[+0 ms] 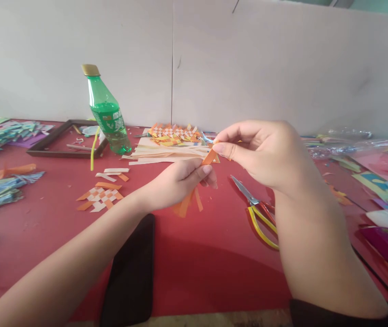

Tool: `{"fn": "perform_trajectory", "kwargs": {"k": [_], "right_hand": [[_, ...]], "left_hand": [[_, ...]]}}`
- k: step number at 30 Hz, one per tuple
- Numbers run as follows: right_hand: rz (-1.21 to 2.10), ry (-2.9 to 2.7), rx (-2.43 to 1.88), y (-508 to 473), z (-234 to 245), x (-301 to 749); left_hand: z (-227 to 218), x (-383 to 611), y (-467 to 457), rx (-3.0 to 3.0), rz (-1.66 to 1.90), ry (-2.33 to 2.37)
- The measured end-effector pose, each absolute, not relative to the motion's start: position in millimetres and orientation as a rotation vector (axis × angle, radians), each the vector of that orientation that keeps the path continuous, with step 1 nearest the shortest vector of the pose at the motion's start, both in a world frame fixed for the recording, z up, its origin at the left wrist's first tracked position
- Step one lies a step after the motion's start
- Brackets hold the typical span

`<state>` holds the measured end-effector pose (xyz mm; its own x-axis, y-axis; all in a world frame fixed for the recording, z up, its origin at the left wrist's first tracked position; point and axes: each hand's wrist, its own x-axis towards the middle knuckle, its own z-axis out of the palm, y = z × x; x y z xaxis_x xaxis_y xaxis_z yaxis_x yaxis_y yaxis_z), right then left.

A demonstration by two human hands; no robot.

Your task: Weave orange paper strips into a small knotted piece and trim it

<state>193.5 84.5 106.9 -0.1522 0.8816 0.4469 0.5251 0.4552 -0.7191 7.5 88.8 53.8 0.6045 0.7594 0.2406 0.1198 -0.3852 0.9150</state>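
Note:
Orange paper strips [184, 206] hang below my left hand [183, 179], which is closed on them with the thumb on top. One strip rises from that grip, and my right hand [262, 152] pinches its upper end between thumb and forefinger. Whether the strips are woven together inside the left hand is hidden. Scissors [253, 204] with yellow and red handles lie to the right, partly behind my right forearm. A small woven piece of orange and white strips [102, 197] rests on the table to the left, with short loose strips [112, 174] behind it.
On the red table [194, 254] lie a black phone [132, 272], a green bottle [108, 118] beside a dark frame [61, 154], and pale paper strips [170, 155] near a larger orange-and-white weave [173, 132]. Bundled blue strips [6, 193] are left; a magenta power strip [385, 245] is right.

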Motion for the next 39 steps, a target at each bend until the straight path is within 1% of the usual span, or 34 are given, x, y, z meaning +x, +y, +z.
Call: {"fn": "perform_trajectory", "kwargs": {"k": [6, 10, 17, 22, 26, 30, 34, 39], "right_hand": [[0.404, -1.756, -1.237, 89, 109, 202], [0.345, -1.746, -1.244, 94, 106, 208], [0.447, -1.743, -1.257, 97, 103, 207], [0.489, -1.728, -1.278, 97, 102, 210], [0.488, -1.73, -1.278, 98, 101, 213], [0.49, -1.732, -1.27, 99, 101, 214], [0.5, -1.712, -1.301, 99, 101, 210], [0.451, -1.671, -1.372, 99, 102, 208]], "left_hand": [[34, 2, 104, 1.815, 0.732, 0.625], [30, -1, 110, 1.728, 0.669, 0.567], [32, -4, 110, 1.467, 0.52, 0.478], [35, -1, 108, 1.325, 0.681, 0.523], [45, 2, 102, 1.466, 0.876, 0.635], [47, 6, 101, 1.627, 0.872, 0.699], [45, 8, 101, 1.656, 0.876, 0.844], [49, 6, 101, 1.685, 0.957, 0.907]]}}
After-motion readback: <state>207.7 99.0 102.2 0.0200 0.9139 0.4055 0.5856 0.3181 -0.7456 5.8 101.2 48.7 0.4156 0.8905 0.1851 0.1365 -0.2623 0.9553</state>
